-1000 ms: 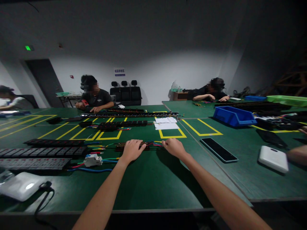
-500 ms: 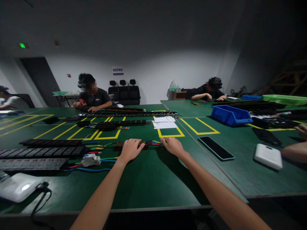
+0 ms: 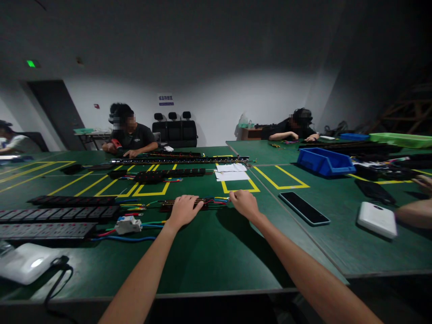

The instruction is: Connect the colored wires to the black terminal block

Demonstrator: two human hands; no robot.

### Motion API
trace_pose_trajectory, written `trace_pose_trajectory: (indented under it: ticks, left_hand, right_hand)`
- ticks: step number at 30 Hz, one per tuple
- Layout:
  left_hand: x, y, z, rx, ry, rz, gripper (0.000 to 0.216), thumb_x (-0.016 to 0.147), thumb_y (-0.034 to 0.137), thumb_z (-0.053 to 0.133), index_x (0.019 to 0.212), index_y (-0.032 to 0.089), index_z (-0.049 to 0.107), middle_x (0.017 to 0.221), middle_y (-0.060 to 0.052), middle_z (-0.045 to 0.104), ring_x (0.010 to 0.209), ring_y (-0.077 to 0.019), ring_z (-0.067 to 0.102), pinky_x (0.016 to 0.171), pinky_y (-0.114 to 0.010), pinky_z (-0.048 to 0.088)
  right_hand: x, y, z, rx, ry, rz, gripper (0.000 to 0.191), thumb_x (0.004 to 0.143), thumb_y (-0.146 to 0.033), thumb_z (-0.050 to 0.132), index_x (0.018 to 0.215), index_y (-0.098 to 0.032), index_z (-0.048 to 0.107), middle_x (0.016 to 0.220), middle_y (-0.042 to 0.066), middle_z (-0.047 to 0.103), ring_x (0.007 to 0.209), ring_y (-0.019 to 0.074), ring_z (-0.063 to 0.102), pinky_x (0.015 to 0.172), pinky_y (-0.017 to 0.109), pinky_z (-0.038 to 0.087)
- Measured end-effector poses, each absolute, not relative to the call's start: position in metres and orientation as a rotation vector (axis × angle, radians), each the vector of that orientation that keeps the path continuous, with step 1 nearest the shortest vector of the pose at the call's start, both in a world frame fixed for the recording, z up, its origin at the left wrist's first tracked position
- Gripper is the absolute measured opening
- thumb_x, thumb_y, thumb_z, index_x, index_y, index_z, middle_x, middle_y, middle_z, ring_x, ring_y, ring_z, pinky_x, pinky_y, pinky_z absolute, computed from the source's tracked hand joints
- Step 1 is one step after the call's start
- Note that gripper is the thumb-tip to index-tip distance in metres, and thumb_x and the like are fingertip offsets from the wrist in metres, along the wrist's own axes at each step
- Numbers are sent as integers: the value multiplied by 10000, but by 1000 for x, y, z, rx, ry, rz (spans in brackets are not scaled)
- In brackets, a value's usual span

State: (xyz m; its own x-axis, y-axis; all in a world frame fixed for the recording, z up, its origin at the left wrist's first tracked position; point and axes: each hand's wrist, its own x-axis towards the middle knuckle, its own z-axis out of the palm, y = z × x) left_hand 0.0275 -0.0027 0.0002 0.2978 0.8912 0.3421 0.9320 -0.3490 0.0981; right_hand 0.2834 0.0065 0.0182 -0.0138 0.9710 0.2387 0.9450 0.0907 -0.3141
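L hand point(image 3: 184, 209) flat on wired strip point(image 3: 167, 207); R hand point(image 3: 245, 203) grip unclear; breaker point(image 3: 127, 223), phone point(image 3: 303, 208) nearby.

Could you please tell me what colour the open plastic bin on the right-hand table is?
The plastic bin is blue; the head view shows it best.

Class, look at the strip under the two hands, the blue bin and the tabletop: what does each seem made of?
Strip: dark matt plastic, probably, with coppery bars and coloured insulated wires. Blue bin: likely moulded plastic; even colour, slight sheen. Tabletop: green matt mat or board; unclear which.
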Motion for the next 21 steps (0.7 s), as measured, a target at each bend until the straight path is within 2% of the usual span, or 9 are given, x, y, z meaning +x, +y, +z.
trace_pose_trajectory:
  ticks: [4, 11, 16, 21]
  left_hand:
    - [27, -2, -1, -2420, -1709, -524, 597, 1006, 606, 279, 1258, 213, 651, 1275, -97, 681, 1190, -266, 592, 1004, -426, 420]
    - [26, -1, -3, -2418, -1709, -519, 596, 1007, 606, 279, 1260, 213, 648, 1272, -97, 680, 1184, -262, 596, 997, -425, 423]
    - [27, -2, -1, -2423, -1712, -512, 593, 1007, 603, 279, 1258, 213, 649, 1270, -94, 682, 1182, -264, 595, 991, -426, 426]
    - [27, -1, -4, -2396, -1700, -520, 579, 1005, 599, 295, 1244, 215, 657, 1265, -95, 684, 1174, -272, 596, 986, -426, 426]
  right_hand:
    - [281, 6, 16, -1901, -2081, 132, 447, 991, -388, 439, 836, -151, 785, 830, 128, 744, 770, 191, 679, 657, 228, 389]
    - [285, 7, 19, -1823, -2019, 67, 464, 995, -346, 407, 792, -164, 783, 773, 107, 734, 698, 167, 652, 593, 226, 339]
    - [282, 9, 14, -1752, -2192, 134, 443, 971, -337, 449, 710, -167, 765, 692, 83, 702, 624, 153, 621, 540, 240, 282]
    - [284, 8, 15, -1779, -2097, 67, 467, 995, -368, 423, 758, -174, 775, 756, 97, 729, 696, 164, 652, 577, 228, 314]
